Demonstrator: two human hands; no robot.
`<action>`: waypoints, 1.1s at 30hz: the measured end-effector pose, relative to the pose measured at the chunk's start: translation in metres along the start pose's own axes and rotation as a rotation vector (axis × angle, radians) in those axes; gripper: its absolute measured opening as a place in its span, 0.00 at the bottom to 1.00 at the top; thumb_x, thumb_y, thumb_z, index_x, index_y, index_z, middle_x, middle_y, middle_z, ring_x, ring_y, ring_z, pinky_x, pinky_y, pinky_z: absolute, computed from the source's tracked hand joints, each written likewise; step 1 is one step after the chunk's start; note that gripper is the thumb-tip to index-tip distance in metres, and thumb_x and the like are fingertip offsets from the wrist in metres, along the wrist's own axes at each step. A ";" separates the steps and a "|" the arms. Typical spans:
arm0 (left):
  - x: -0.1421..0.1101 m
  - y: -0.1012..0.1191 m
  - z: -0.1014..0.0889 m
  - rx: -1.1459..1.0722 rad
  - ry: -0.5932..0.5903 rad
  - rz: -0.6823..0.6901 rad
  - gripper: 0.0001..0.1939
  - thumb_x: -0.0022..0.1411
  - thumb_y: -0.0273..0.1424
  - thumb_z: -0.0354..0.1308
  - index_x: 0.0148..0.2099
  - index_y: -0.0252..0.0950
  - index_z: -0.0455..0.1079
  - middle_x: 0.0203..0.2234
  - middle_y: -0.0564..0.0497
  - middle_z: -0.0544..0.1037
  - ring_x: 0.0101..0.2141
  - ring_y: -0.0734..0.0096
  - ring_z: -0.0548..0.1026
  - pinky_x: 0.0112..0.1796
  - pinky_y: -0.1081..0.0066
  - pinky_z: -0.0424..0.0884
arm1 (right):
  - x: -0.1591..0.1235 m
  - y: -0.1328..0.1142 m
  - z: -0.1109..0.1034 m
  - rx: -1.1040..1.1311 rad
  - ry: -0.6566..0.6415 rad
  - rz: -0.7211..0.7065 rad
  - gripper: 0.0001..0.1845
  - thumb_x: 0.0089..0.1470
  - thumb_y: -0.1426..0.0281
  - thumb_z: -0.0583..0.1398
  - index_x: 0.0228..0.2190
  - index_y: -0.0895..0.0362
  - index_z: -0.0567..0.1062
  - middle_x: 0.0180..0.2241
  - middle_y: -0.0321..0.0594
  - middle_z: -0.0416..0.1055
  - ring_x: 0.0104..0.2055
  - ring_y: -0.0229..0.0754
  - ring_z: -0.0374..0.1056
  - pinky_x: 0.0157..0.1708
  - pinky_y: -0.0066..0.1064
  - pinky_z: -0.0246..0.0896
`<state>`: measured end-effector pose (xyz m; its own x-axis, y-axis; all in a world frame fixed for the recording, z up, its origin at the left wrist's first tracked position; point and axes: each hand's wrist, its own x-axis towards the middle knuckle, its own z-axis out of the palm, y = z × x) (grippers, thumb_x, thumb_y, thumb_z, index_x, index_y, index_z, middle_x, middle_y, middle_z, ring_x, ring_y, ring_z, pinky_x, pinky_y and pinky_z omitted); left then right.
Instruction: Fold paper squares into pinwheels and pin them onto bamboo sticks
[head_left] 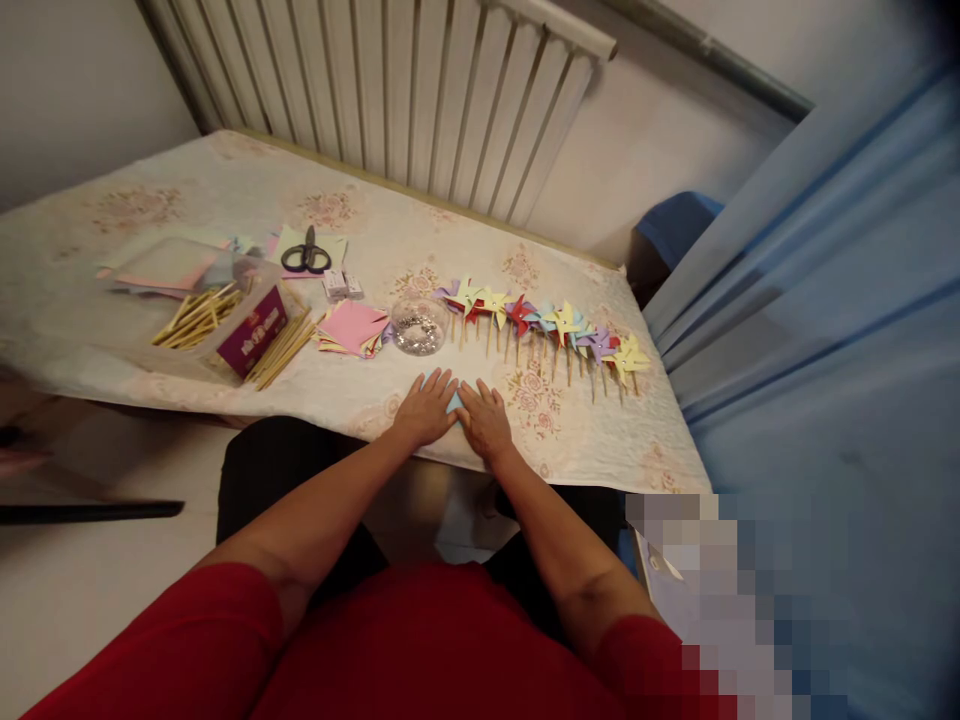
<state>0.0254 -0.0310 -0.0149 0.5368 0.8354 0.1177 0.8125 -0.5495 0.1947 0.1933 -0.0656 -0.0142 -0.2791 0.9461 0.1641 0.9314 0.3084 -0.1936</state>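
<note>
Both of my hands lie on the table near its front edge, over a small piece of light blue paper [454, 402]. My left hand [427, 408] rests flat with its fingers stretched forward, covering the paper's left part. Beside it, my right hand [486, 420] presses down with fingers extended, its thumb side close to the left hand. Most of the paper is hidden under them. Just beyond stands a round clear dish [418, 328] of small shiny metal pieces. Finished paper pinwheels [559, 325] on sticks lie in a row to the right.
A stack of coloured paper squares [354, 328] lies left of the dish, near small boxes [343, 286] and black-handled scissors [307, 255]. Farther left are a clear plastic box [255, 330] and wooden sticks [281, 350]. A radiator [390, 90] runs behind; a blue curtain [825, 300] hangs right.
</note>
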 end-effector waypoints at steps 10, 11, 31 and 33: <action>-0.001 0.002 -0.001 0.003 0.002 -0.081 0.36 0.68 0.48 0.43 0.70 0.31 0.54 0.70 0.37 0.52 0.70 0.51 0.47 0.66 0.49 0.44 | 0.000 -0.002 0.000 0.003 0.011 0.027 0.24 0.68 0.62 0.50 0.62 0.54 0.64 0.66 0.43 0.60 0.70 0.53 0.47 0.66 0.54 0.42; -0.001 0.002 -0.002 0.003 -0.006 -0.093 0.37 0.68 0.49 0.43 0.70 0.31 0.54 0.70 0.36 0.52 0.70 0.51 0.47 0.66 0.48 0.44 | 0.000 -0.001 0.000 0.004 0.014 0.029 0.24 0.68 0.62 0.50 0.62 0.54 0.65 0.66 0.43 0.60 0.70 0.53 0.47 0.66 0.54 0.42; -0.020 -0.046 -0.015 -0.054 -0.059 -0.111 0.30 0.72 0.41 0.36 0.70 0.37 0.56 0.70 0.46 0.54 0.70 0.57 0.47 0.66 0.53 0.44 | -0.001 -0.001 0.002 0.030 0.069 0.030 0.22 0.67 0.63 0.52 0.59 0.54 0.67 0.64 0.44 0.63 0.69 0.52 0.51 0.66 0.53 0.44; -0.021 -0.050 -0.015 -0.046 -0.067 -0.093 0.30 0.72 0.41 0.36 0.70 0.36 0.56 0.70 0.46 0.54 0.70 0.57 0.46 0.66 0.54 0.44 | -0.001 -0.001 0.002 0.032 0.072 0.026 0.22 0.67 0.63 0.52 0.60 0.54 0.67 0.64 0.45 0.63 0.69 0.52 0.51 0.66 0.53 0.44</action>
<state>-0.0300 -0.0208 -0.0125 0.4750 0.8794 0.0323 0.8489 -0.4677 0.2462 0.1921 -0.0670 -0.0161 -0.2365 0.9446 0.2278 0.9297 0.2881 -0.2296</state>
